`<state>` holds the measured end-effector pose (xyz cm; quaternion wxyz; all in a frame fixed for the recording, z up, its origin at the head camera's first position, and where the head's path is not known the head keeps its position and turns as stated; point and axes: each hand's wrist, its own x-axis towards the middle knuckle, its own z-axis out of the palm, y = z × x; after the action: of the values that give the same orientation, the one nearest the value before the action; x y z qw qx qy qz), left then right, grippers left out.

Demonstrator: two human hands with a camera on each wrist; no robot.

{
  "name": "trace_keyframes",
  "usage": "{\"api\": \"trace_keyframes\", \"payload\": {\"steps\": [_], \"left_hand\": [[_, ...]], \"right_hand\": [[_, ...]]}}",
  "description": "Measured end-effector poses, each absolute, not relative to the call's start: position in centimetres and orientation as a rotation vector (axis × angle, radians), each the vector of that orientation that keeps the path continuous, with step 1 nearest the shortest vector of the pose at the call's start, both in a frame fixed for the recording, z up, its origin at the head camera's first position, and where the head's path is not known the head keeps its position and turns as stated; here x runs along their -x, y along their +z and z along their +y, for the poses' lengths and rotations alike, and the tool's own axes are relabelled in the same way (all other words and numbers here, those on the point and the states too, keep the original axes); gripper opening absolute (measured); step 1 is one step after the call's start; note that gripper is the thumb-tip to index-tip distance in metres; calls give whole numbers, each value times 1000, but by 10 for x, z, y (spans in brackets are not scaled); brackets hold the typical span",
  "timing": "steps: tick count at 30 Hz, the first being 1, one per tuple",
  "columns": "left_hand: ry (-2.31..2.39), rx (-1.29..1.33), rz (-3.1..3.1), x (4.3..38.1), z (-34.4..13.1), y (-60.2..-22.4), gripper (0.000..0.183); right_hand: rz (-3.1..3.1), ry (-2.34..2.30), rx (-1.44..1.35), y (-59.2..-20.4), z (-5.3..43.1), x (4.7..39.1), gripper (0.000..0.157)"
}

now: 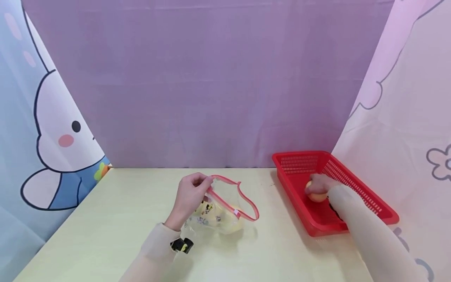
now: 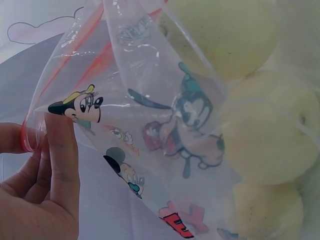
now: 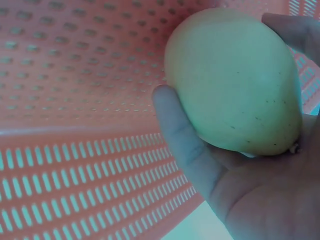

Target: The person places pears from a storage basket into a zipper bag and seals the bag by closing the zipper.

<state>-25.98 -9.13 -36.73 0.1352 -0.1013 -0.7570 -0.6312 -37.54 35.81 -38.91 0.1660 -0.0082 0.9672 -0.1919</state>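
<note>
My left hand (image 1: 192,196) pinches the red-edged rim of a clear zip bag (image 1: 227,225) printed with cartoon figures. The bag's mouth gapes toward the right, and a white slider sits on its red zip. Through the plastic, the left wrist view shows pale yellow pears (image 2: 272,125) lying against one another. Over on the right, my right hand (image 1: 322,184) reaches into a red plastic basket (image 1: 299,211) and grips a yellow pear (image 3: 235,80). Its fingers and thumb wrap the pear's sides, with the small stem near the palm.
The basket has slotted walls and stands at the right of the pale table (image 1: 123,219), beside a printed curtain (image 1: 398,129). A purple cloth (image 1: 211,86) hangs along the table's far edge. Another printed curtain (image 1: 67,129) closes off the left side.
</note>
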Motion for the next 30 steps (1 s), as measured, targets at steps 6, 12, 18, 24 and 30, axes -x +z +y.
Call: {"api": "trace_keyframes", "payload": {"steps": [6,12,18,24,30], "left_hand": [[-1817,291,-2184,259,-92,-368,18],[-1833,299,-2186,260,-90,-370,16],[-1836,305,-2196,261,-89,-372,16],[-1837,316,-2204,260,-88,-370,18],[-1838,310,-2204,260,-87,-370,17]], "right_hand": [[2825,-531,103,-385,351,379,93],[2840,-586,110,-378,347,374,94],[2894,-608,179,-372,345,368,93],[2905,-754,175,-367,345,364,79],[2943,-878,235,-357,350,361,62]]}}
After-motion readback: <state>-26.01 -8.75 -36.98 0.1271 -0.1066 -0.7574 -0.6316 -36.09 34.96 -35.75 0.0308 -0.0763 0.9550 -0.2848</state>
